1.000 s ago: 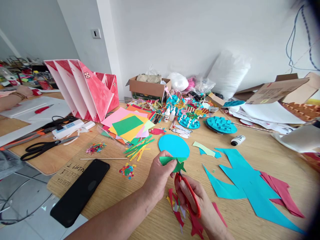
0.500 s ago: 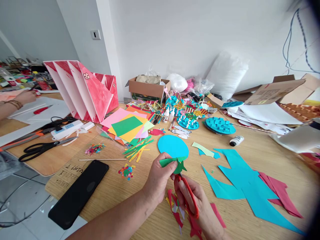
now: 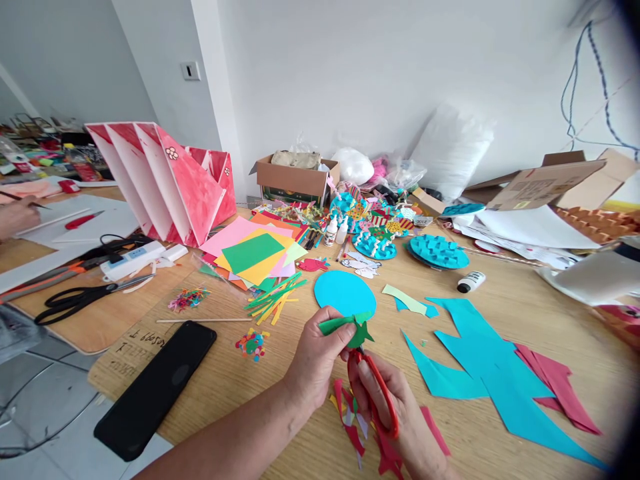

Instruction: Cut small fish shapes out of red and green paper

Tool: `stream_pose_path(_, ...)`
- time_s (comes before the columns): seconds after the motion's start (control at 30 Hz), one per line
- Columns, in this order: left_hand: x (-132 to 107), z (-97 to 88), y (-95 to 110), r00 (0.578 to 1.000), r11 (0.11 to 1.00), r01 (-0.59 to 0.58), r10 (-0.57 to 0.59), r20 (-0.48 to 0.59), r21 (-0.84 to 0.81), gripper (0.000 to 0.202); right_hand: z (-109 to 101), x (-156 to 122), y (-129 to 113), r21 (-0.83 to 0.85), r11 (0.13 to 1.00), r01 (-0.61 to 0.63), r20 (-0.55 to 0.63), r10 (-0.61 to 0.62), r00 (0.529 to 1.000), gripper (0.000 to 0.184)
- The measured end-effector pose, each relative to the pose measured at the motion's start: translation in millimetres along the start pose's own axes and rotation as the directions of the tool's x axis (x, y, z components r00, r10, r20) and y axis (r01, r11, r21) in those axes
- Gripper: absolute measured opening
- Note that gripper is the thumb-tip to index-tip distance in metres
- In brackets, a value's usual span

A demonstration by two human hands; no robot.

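Observation:
Between the thumb and fingers of my left hand (image 3: pixel 320 353) is a piece of green paper (image 3: pixel 361 332) with a jagged, partly cut outline. My right hand (image 3: pixel 393 393) grips red-handled scissors (image 3: pixel 385 400), whose blades point up at the paper's lower edge and are mostly hidden. Just beyond the paper lies a blue paper circle (image 3: pixel 345 292). Red and coloured paper scraps (image 3: pixel 353 420) are on the table under my hands. Large blue paper offcuts (image 3: pixel 493 367) lie to the right, partly over dark red paper (image 3: pixel 563 387).
A black phone (image 3: pixel 157 390) lies at left, near black scissors (image 3: pixel 85 297). Stacked coloured sheets (image 3: pixel 253 250) and paper strips (image 3: pixel 277 300) are further back. A red-and-white file holder (image 3: pixel 170 180) stands behind them. At the far left a co-worker's hand (image 3: pixel 20 217) holds a thin stick-like tool.
My hands, the green paper and the scissors look almost unchanged. The co-worker's hand at far left has pulled back to the left. The view has shifted very slightly.

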State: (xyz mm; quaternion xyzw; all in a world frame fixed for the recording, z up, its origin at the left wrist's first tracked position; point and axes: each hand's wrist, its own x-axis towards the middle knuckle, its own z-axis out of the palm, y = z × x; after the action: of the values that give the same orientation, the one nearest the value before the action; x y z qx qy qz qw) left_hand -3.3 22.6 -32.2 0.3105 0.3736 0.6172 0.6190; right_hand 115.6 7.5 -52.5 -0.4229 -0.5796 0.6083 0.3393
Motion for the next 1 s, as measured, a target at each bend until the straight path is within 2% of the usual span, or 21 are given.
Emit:
stream_pose_path(0.47, -0.6, -0.6, 0.9, 1.000, 1.000, -0.006, 0.006, 0.015, -0.009, 0.017, -1.0, 0.2, -4.2, 0.015, 1.000, 0.002, 0.017, -0.002, 1.000, 0.040)
stream_pose_path(1.0, 0.0, -1.8, 1.2, 1.000, 0.999, -0.006, 0.006, 0.012, -0.042, 0.014, -3.5, 1.3, -6.0, -0.060, 0.998, -0.007, 0.006, 0.008, 1.000, 0.045)
